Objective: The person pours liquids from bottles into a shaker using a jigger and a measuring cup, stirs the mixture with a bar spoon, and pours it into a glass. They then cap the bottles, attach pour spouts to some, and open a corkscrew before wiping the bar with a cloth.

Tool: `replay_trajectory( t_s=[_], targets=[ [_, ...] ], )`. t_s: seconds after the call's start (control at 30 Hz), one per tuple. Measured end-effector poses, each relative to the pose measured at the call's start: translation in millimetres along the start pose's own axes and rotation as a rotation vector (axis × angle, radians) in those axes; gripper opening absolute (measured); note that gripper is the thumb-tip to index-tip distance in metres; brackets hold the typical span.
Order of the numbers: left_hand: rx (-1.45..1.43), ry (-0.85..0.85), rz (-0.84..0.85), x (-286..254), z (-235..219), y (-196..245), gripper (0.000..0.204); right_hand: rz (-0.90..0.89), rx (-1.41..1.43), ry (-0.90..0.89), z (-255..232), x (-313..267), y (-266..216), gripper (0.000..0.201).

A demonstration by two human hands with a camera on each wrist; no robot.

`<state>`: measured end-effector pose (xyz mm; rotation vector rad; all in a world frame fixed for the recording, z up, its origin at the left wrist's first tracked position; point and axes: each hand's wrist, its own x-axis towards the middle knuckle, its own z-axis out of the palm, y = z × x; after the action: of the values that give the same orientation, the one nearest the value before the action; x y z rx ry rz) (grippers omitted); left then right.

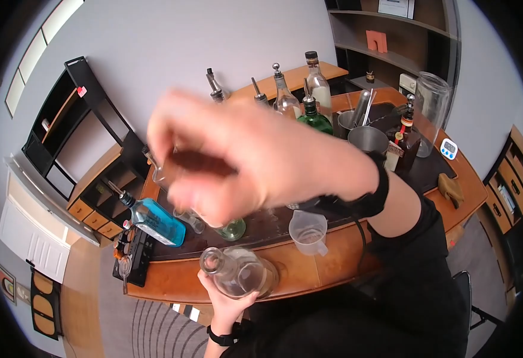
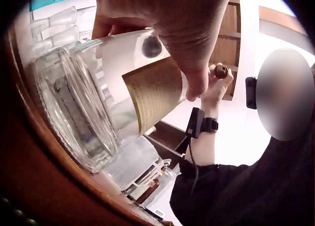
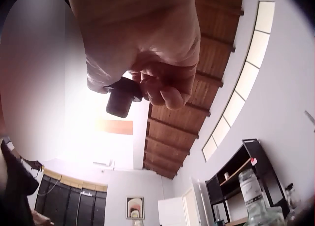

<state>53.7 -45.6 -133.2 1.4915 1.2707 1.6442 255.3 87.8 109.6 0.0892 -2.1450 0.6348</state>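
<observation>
A clear glass bottle (image 1: 245,271), its mouth uncovered, stands near the table's front edge, with my left hand (image 1: 224,303) gripping its side. The left wrist view shows the bottle's yellowish label (image 2: 156,90) beside the fingers and thumb of the left hand (image 2: 167,24). Raised high and close to the head camera, my right hand (image 1: 261,158) is blurred. A dark stopper (image 3: 123,98) is pinched between thumb and fingers of the right hand (image 3: 147,48) in the right wrist view; it also appears in the left wrist view (image 2: 221,71).
A blue bottle (image 1: 157,221) stands at the left beside a black rack (image 1: 133,262). Right of the gripped bottle is a plastic measuring jug (image 1: 308,231). Behind are several bottles with pourers, a green bottle (image 1: 316,122), a metal shaker cup (image 1: 368,140), a tall glass (image 1: 431,110) and a timer (image 1: 448,149).
</observation>
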Motion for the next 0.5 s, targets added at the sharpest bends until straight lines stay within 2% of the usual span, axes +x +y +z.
replay_trajectory(
  t_s=[0.07, 0.13, 0.2, 0.27, 0.33, 0.4, 0.5],
  targets=[
    [0.055, -0.012, 0.029, -3.8, -5.7, -11.4, 0.113, 0.027, 0.182, 0.112, -6.6, -8.2, 1.4, 0.026],
    [-0.03, -0.035, 0.015, -7.6, -7.7, -18.4, 0.121, 0.114, 0.129, 0.059, -19.0, -33.1, 7.0, 0.022],
    [-0.031, -0.025, 0.029, -9.6, -1.1, -16.9, 0.121, 0.136, 0.162, 0.173, -17.2, -85.5, 37.0, 0.018],
    [-0.023, -0.017, 0.031, -10.7, 1.4, -13.0, 0.12, 0.323, 0.208, 0.326, -22.0, -118.2, 30.9, 0.02],
    [0.018, -0.02, -0.021, -4.9, 1.5, -7.4, 0.12, 0.392, 0.376, 0.466, -26.7, -148.0, 46.3, 0.027],
    [0.008, -0.033, -0.057, 1.6, -3.1, -4.8, 0.12, 0.364, 0.423, 0.567, -29.4, -171.1, 63.4, 0.036],
    [0.134, -0.108, -0.01, 14.5, -9.7, 1.1, 0.11, 0.331, 0.596, 0.632, -28.7, -188.1, 73.6, 0.036]
  ],
)
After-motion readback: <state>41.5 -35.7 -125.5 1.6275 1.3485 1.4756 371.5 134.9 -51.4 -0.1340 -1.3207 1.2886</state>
